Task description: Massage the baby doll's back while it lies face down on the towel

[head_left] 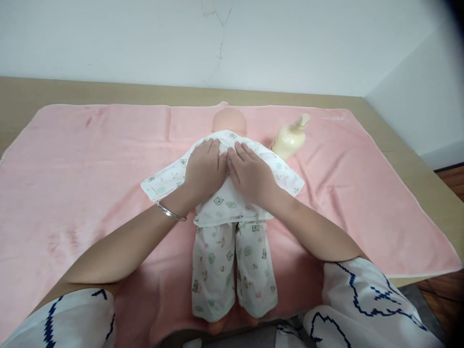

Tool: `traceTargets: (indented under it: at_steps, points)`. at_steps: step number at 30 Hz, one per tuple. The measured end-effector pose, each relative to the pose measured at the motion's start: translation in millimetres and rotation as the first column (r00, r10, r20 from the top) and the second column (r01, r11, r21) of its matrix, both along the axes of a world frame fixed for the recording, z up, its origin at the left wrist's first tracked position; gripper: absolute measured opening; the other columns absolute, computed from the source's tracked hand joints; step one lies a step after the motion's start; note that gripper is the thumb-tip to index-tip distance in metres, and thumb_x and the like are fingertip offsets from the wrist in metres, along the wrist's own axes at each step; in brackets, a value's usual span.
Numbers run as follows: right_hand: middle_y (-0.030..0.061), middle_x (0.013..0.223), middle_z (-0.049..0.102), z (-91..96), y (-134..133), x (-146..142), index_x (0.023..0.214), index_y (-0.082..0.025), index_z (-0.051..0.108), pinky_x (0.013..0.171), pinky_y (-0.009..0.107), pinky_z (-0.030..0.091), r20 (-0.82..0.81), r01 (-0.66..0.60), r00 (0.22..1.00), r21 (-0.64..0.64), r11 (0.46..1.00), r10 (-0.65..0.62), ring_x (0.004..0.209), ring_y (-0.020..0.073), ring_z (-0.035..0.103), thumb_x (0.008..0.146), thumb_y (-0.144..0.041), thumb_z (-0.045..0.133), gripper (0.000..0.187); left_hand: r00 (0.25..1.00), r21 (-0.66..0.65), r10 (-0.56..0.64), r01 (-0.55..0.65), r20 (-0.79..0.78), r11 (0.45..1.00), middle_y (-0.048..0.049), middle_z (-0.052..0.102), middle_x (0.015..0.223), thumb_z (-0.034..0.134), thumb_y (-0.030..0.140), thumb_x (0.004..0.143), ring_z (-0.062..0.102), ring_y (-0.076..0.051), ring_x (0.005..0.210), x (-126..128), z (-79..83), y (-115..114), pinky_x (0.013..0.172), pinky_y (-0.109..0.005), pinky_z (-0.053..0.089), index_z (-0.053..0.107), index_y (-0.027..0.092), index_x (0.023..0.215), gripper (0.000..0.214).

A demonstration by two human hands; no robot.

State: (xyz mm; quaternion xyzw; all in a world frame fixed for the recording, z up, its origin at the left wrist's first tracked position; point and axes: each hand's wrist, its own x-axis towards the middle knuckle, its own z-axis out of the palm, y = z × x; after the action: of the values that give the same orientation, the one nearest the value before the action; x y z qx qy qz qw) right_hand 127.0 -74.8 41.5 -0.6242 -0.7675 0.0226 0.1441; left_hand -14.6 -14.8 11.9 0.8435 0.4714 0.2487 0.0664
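Observation:
A baby doll (229, 121) lies on a pink blanket (90, 164), its head toward the wall and its feet toward me. It wears a white printed shirt (224, 203) and matching trousers (232, 270). My left hand (205, 169) lies flat on the doll's chest, fingers stretched out, a silver bangle on the wrist. My right hand (252, 171) lies flat beside it on the shirt, fingers together and extended. The two hands touch at the middle of the chest. Neither holds anything.
A cream-coloured bottle-like object (290, 137) lies on the blanket just right of the doll's shoulder. The blanket covers a wooden table (398, 145) that stands against a white wall. The table's right edge drops to a dark floor.

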Motion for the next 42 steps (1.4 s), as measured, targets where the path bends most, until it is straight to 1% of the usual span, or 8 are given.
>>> traceTargets:
  at_steps: [5,9,15,18,21,29,35,42]
  points:
    - [0.0184,0.162,0.035,-7.3,30.2,20.1,0.152,-0.004,0.039,0.128,0.049,0.022,-0.086,0.052,0.995,-0.022,0.998,-0.054,0.154,0.0292,0.027,0.103,-0.029,0.031,0.055,0.995,-0.006,0.006,-0.006,-0.096,1.000,-0.0251,0.045,0.153,0.033,0.031,0.101,0.038,-0.038,0.147,5.5,18.1,-31.3,0.121,-0.056,0.032,0.045,0.002,0.145,0.054]
    - [0.0217,0.159,0.039,-7.8,15.0,7.6,0.152,-0.001,0.038,0.127,0.051,0.025,-0.043,0.079,0.996,0.014,0.997,-0.079,0.152,0.0324,0.031,0.104,-0.030,0.030,0.057,0.998,-0.044,-0.049,0.047,-0.042,0.998,-0.0226,0.052,0.148,0.031,0.027,0.100,0.044,-0.032,0.143,2.0,16.8,-13.0,0.120,-0.049,0.036,0.051,0.002,0.139,0.051]
    - [0.0226,0.152,0.048,-0.8,-13.6,-11.2,0.145,0.000,0.048,0.124,0.047,0.032,0.043,0.011,0.999,0.080,0.997,-0.015,0.147,0.0323,0.042,0.101,-0.022,0.035,0.051,0.999,-0.011,0.022,-0.021,0.037,1.000,-0.0237,0.056,0.143,0.027,0.029,0.099,0.048,-0.031,0.140,-2.1,-0.9,12.9,0.121,-0.049,0.035,0.052,-0.001,0.137,0.055]
    - [0.0165,0.154,0.048,-2.2,-0.3,-2.4,0.145,-0.006,0.051,0.126,0.047,0.030,-0.043,-0.006,0.999,0.043,0.999,0.008,0.149,0.0285,0.039,0.102,-0.027,0.033,0.050,0.998,0.005,0.020,-0.020,0.059,1.000,-0.0238,0.056,0.144,0.026,0.032,0.100,0.048,-0.032,0.140,-0.9,-4.5,10.2,0.121,-0.050,0.035,0.052,-0.001,0.138,0.056]
    - [0.0121,0.161,0.038,-7.7,18.0,9.2,0.149,-0.012,0.046,0.128,0.051,0.022,-0.145,0.018,0.989,0.003,1.000,-0.017,0.154,0.0265,0.028,0.102,-0.031,0.036,0.052,0.998,0.006,0.020,-0.021,0.062,1.000,-0.0237,0.057,0.143,0.029,0.032,0.100,0.048,-0.032,0.140,0.5,-5.2,7.8,0.121,-0.051,0.034,0.052,0.001,0.137,0.055]
    - [0.0170,0.162,0.035,-16.4,22.5,11.0,0.150,-0.009,0.043,0.128,0.052,0.017,-0.163,0.044,0.986,0.024,0.999,-0.040,0.155,0.0291,0.026,0.101,-0.033,0.036,0.055,0.997,0.033,0.016,-0.019,0.071,0.999,-0.0229,0.059,0.140,0.031,0.030,0.100,0.050,-0.033,0.137,1.7,-6.6,9.2,0.118,-0.052,0.036,0.053,0.003,0.136,0.050]
    - [0.0171,0.162,0.036,-16.2,24.3,12.4,0.150,-0.009,0.043,0.128,0.052,0.018,-0.152,0.041,0.988,0.036,0.999,-0.035,0.154,0.0291,0.028,0.100,-0.032,0.036,0.056,0.999,0.084,-0.032,0.030,0.021,0.996,-0.0194,0.067,0.117,0.029,0.024,0.101,0.061,-0.032,0.116,1.9,4.6,2.5,0.103,-0.052,0.049,0.061,0.009,0.119,0.040]
    - [0.0182,0.165,0.028,-7.4,32.1,27.1,0.153,-0.007,0.038,0.128,0.053,0.018,-0.091,-0.131,0.988,-0.030,0.991,0.127,0.156,0.0310,0.021,0.094,-0.026,0.043,0.062,0.999,0.075,-0.049,0.050,-0.014,0.996,-0.0190,0.065,0.129,0.034,0.023,0.099,0.055,-0.031,0.131,3.1,14.8,-19.7,0.114,-0.051,0.043,0.064,0.010,0.117,0.037]
